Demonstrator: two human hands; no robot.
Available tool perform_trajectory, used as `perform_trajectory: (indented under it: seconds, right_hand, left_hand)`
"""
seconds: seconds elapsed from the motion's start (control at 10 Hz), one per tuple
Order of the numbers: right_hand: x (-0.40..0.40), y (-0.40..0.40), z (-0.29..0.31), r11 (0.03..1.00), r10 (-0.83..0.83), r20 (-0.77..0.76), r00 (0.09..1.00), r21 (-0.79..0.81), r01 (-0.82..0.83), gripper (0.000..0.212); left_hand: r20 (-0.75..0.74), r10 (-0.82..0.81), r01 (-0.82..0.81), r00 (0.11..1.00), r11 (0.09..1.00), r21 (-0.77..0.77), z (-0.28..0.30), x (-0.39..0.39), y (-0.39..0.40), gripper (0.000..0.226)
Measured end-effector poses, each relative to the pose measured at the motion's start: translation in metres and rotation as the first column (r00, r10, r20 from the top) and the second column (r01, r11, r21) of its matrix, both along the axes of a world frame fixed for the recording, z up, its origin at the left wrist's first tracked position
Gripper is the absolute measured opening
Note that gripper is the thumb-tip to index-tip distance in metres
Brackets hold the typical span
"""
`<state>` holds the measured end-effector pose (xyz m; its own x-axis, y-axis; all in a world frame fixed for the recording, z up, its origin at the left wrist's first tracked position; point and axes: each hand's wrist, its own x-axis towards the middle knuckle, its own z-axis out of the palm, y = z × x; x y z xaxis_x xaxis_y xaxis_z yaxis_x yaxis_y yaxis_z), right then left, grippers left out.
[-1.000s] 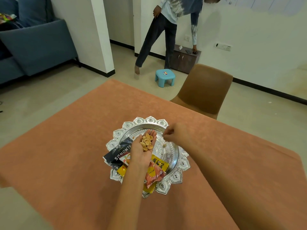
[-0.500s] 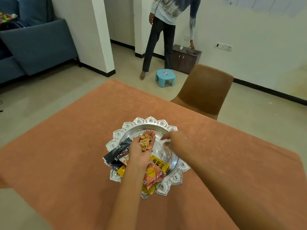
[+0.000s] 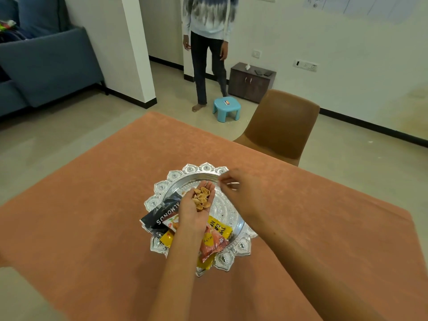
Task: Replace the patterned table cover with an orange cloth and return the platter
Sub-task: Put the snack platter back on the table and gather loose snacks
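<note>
Two hands work over the silver platter [image 3: 159,188], which sits near the middle of the table on the orange cloth [image 3: 81,205]. Your left hand [image 3: 196,209] is cupped palm up, holding a small heap of pistachio shells [image 3: 202,198] above the platter. Your right hand [image 3: 238,188] hovers just beside it over the platter's far rim, fingertips pinched together; it is blurred, so you cannot tell whether anything sits between them. Several snack packets lie in the near half of the platter: a black almonds pouch [image 3: 162,214] on the left edge, a yellow packet [image 3: 221,230] and a red-orange packet [image 3: 212,245] partly under your left forearm. The orange cloth covers the whole tabletop that shows. Beyond the far edge stands a brown chair [image 3: 280,126]. Farther back, a small blue stool [image 3: 226,109] sits on the floor next to a standing person [image 3: 208,31], with a low dark cabinet [image 3: 251,82] against the wall and a blue sofa [image 3: 46,66] at the left.
</note>
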<state>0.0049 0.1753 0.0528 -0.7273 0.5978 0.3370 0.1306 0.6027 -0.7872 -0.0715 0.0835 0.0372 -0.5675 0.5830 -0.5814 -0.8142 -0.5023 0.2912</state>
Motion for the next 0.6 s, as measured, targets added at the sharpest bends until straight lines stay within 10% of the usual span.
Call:
perform_trajectory:
  seconds: [0.2, 0.3, 0.4, 0.5, 0.6]
  right_hand:
    - [0.013, -0.026, 0.009, 0.988, -0.114, -0.064, 0.991, -0.114, 0.107, 0.019]
    - [0.025, -0.038, -0.001, 0.765, -0.386, -0.137, 0.912, -0.601, 0.233, 0.014]
    - [0.027, -0.056, -0.021, 0.348, -0.432, -0.105, 0.896, -0.936, 0.058, 0.024]
    - [0.042, -0.066, -0.028, 0.164, -0.444, -0.124, 0.888, -0.985, -0.055, 0.028]
    - [0.063, -0.071, -0.036, 0.208, -0.472, -0.178, 0.863, -0.974, -0.087, 0.031]
  left_hand:
    - [0.005, 0.000, 0.000, 1.000, 0.999, 0.042, 0.001, 0.010, 0.008, 0.030]
    - [0.001, -0.002, 0.002, 1.000, 0.997, 0.082, 0.002, 0.017, 0.006, 0.035]
    - [-0.016, 0.017, -0.016, 1.000, 0.996, 0.092, 0.001, 0.043, 0.004, 0.034]
    - [-0.044, 0.042, -0.038, 0.998, 0.996, 0.079, 0.002, 0.078, 0.004, 0.033]
    - [-0.122, 0.021, -0.015, 0.992, 0.999, 0.047, 0.007, 0.115, 0.002, 0.035]
